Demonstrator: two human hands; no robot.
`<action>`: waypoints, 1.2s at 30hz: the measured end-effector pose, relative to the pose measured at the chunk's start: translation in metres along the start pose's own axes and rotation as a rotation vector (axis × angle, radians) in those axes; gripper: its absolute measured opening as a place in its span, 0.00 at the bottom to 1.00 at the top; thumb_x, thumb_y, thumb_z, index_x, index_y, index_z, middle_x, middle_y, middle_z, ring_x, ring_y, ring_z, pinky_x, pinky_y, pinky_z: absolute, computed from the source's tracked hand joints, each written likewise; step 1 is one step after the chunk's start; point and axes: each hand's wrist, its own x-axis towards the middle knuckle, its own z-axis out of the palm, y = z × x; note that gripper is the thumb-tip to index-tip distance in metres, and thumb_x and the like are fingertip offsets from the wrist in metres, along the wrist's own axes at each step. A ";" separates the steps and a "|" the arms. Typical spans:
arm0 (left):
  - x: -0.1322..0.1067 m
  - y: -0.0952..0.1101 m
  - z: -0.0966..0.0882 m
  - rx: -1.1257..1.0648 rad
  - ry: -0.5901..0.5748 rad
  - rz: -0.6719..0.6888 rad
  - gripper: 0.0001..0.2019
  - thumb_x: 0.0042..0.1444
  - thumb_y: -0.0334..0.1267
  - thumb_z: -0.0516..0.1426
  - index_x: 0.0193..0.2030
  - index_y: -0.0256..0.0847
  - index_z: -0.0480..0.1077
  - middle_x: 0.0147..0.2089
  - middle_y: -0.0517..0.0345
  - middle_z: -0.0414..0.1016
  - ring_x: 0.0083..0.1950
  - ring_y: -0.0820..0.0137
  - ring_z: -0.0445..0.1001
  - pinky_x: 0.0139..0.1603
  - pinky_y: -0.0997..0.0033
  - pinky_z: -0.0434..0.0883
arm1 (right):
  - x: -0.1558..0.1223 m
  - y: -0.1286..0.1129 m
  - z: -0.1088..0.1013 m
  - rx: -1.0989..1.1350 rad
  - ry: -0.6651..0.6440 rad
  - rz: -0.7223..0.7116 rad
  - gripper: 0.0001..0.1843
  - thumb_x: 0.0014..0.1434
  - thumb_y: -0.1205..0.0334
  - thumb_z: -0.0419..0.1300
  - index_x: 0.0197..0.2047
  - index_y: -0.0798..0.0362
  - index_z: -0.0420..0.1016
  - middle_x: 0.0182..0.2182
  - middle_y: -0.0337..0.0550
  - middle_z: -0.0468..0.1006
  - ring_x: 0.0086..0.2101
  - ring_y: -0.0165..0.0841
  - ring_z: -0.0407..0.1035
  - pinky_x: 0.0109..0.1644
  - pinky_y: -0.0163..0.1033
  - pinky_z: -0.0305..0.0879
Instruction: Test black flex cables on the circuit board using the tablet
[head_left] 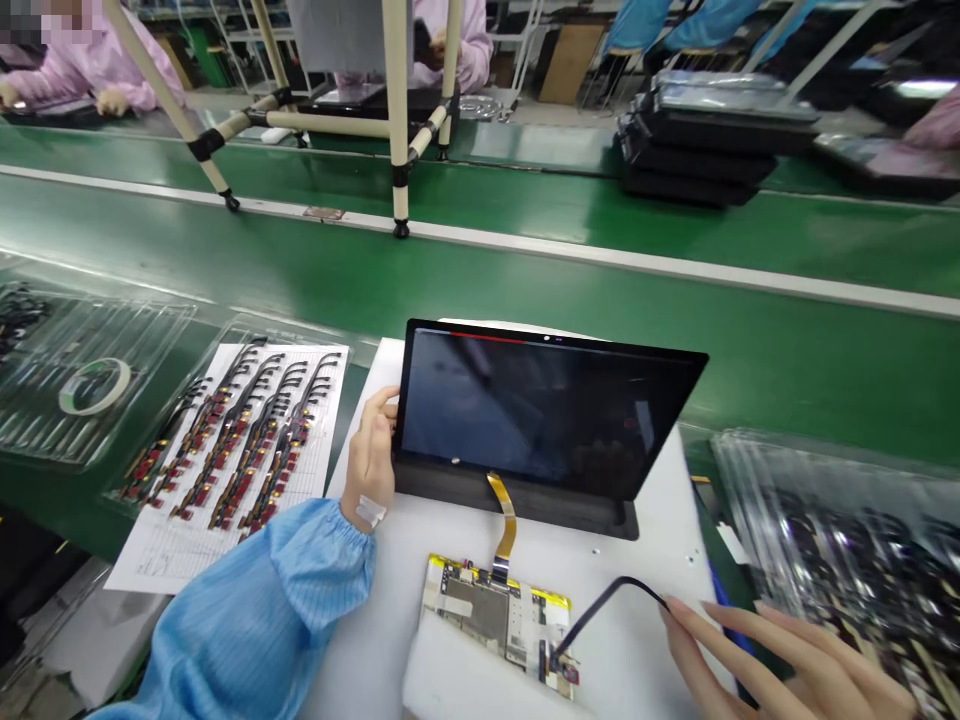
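My left hand (pixel 373 450) has its fingers curled round the left edge of a tablet screen (pixel 540 410), which leans back on a black stand (pixel 517 507). An amber ribbon cable (pixel 507 515) runs from the screen's lower edge down to a circuit board (pixel 480 610) with yellow-taped edges. A white foam block (pixel 472 670) covers the board's lower part. From the board's right end a black flat cable (pixel 600 605) arches up. Its free end is pinched between thumb and forefinger of my right hand (pixel 772 660), whose other fingers are spread.
Left of the white work pad (pixel 360 610), rows of small red boards with black cables (pixel 240 440) lie on printed paper. A tape roll (pixel 94 387) rests on clear trays. More parts fill a tray (pixel 847 540) at right. Behind are a pipe rack (pixel 397 120), stacked black trays (pixel 697 140) and co-workers.
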 end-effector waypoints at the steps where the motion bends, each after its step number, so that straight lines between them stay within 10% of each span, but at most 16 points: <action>1: 0.000 0.000 0.000 -0.007 -0.002 -0.004 0.25 0.63 0.56 0.41 0.53 0.39 0.62 0.39 0.53 0.71 0.39 0.66 0.69 0.38 0.67 0.64 | 0.004 -0.003 0.001 0.004 -0.001 0.017 0.18 0.56 0.73 0.61 0.48 0.45 0.72 0.27 0.40 0.72 0.28 0.38 0.65 0.35 0.47 0.61; 5: 0.001 -0.003 0.000 -0.030 0.010 -0.010 0.24 0.62 0.57 0.42 0.53 0.40 0.62 0.40 0.54 0.70 0.39 0.66 0.68 0.38 0.68 0.63 | 0.014 -0.007 0.003 0.018 0.011 0.030 0.06 0.59 0.71 0.59 0.34 0.50 0.72 0.28 0.40 0.69 0.30 0.35 0.65 0.35 0.42 0.60; 17: 0.004 0.000 0.000 -0.042 0.040 -0.070 0.27 0.58 0.60 0.46 0.52 0.39 0.61 0.39 0.55 0.71 0.38 0.66 0.69 0.38 0.67 0.64 | 0.010 -0.004 0.012 0.195 -0.122 0.082 0.09 0.64 0.64 0.51 0.36 0.51 0.71 0.29 0.41 0.69 0.32 0.32 0.66 0.36 0.38 0.65; 29: 0.005 -0.001 -0.001 -0.054 0.059 -0.103 0.30 0.55 0.64 0.47 0.51 0.39 0.63 0.40 0.54 0.70 0.39 0.65 0.69 0.40 0.66 0.65 | 0.012 -0.006 0.006 0.163 -0.102 0.145 0.15 0.67 0.63 0.45 0.54 0.55 0.60 0.34 0.44 0.73 0.36 0.32 0.70 0.38 0.35 0.70; 36: 0.007 -0.001 -0.002 -0.045 0.082 -0.101 0.33 0.51 0.67 0.48 0.50 0.39 0.65 0.39 0.54 0.73 0.38 0.64 0.70 0.39 0.64 0.65 | 0.033 -0.018 0.012 -0.098 -0.159 -0.096 0.27 0.67 0.61 0.42 0.66 0.59 0.43 0.50 0.48 0.70 0.52 0.43 0.62 0.46 0.45 0.68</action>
